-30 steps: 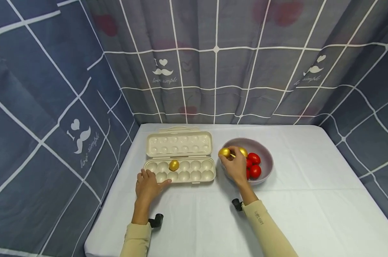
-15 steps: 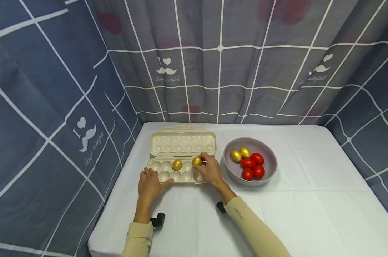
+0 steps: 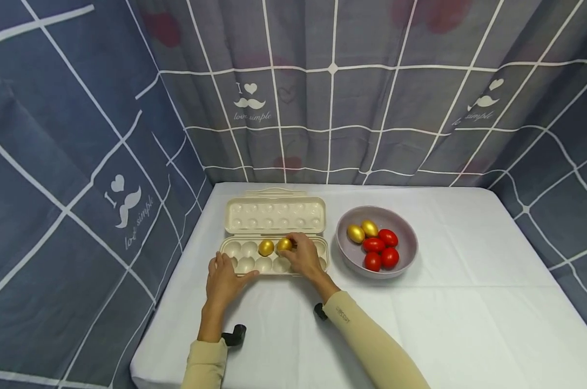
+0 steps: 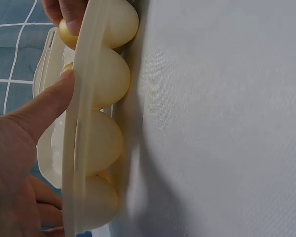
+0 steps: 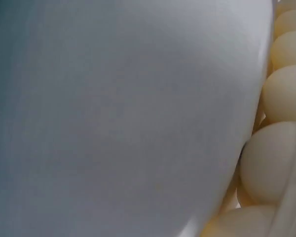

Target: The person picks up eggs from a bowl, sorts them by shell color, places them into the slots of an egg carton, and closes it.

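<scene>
An open cream egg carton (image 3: 276,215) lies on the table with its lid folded back. One gold egg (image 3: 266,248) sits in its back row. My right hand (image 3: 305,259) pinches another gold egg (image 3: 284,245) at the neighbouring back-row cup; whether it touches the cup is hidden. At the front left corner my left hand (image 3: 223,281) holds the carton, thumb on the front rim, fingers along the left end. The left wrist view shows that thumb (image 4: 49,101) over the rim. Only the carton's cup undersides (image 5: 269,163) and cloth appear in the right wrist view.
A mauve bowl (image 3: 409,256) stands right of the carton, holding two gold eggs (image 3: 355,233) and several red ones (image 3: 389,257). White cloth (image 3: 468,324) covers the table. Grid-patterned curtains (image 3: 361,97) hang behind and at both sides.
The right hand has carried a gold egg from above the bowl leftward to the carton, and inward to the cup beside the first egg. The left hand stays at the carton's corner.
</scene>
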The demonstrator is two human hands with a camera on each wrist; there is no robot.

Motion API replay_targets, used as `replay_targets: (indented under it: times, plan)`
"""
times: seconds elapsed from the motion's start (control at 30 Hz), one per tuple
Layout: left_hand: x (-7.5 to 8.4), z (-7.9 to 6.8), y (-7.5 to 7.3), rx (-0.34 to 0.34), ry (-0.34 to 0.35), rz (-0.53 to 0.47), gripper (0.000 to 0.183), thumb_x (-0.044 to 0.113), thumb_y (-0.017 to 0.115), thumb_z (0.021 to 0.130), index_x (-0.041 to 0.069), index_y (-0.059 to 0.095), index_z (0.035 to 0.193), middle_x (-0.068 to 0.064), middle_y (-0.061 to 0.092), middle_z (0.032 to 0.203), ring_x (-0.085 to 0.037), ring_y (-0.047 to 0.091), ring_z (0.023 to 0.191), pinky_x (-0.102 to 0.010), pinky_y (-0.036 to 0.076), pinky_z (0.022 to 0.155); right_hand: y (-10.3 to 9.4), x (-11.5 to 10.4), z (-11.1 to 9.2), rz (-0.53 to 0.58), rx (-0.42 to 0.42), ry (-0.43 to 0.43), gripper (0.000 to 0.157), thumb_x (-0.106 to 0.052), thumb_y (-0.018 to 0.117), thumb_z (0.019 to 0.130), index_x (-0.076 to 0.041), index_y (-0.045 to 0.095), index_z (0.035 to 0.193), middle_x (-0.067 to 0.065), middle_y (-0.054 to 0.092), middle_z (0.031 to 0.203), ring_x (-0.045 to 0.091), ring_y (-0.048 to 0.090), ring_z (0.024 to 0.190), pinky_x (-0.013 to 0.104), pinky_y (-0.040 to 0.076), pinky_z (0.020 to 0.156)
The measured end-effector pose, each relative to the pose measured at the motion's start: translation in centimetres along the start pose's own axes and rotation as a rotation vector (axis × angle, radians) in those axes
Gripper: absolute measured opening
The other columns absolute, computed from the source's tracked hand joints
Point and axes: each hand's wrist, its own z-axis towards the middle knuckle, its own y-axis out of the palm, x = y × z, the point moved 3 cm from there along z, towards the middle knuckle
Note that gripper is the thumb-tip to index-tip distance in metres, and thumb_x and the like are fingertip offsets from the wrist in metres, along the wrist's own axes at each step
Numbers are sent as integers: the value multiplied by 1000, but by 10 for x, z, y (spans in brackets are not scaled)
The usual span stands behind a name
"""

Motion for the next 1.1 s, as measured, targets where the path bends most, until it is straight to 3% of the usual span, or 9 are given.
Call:
replay_targets:
  times: [0.17, 0.37, 0.63, 0.87, 1.1]
  plan:
    - [0, 2, 3, 5, 23, -50, 116, 50, 80, 78, -26, 20, 142, -44, 14, 150, -53, 12, 143, -56, 16, 116, 0, 1, 0, -74, 18, -38, 40, -13, 84, 79, 1, 68, 113, 13, 69, 109, 27, 65, 99, 41, 51, 88]
    - [-7, 4, 3, -54, 14, -112, 109, 47, 74, 85, -22, 16, 145, -39, 8, 155, -49, 7, 145, -55, 13, 116, 0, 2, 0, -153, 7, -69, 38, -14, 83, 79, 1, 70, 112, 13, 70, 109, 27, 66, 98, 40, 52, 88]
    - [-21, -2, 8, -34, 0, -214, 106, 40, 76, 86, -20, 14, 147, -36, 5, 157, -47, 2, 146, -56, 10, 116, 5, -1, -3, -123, -52, -74, 36, -9, 79, 83, 1, 68, 115, 14, 69, 110, 27, 65, 100, 41, 51, 88]
    - [-21, -1, 8, -32, 17, -230, 100, 40, 70, 91, -21, 14, 146, -37, 5, 156, -48, 2, 146, -56, 9, 117, 2, 2, -4, -113, -73, -58, 38, -10, 78, 85, -3, 67, 120, 10, 69, 115, 27, 64, 106, 42, 49, 93]
    - [-21, -4, 10, -20, 21, -262, 100, 35, 72, 90, -21, 11, 146, -37, 1, 156, -48, -2, 146, -56, 6, 117, -5, 4, -9, -54, -69, -32, 44, -14, 72, 91, 1, 62, 130, 15, 64, 128, 32, 58, 120, 44, 44, 103]
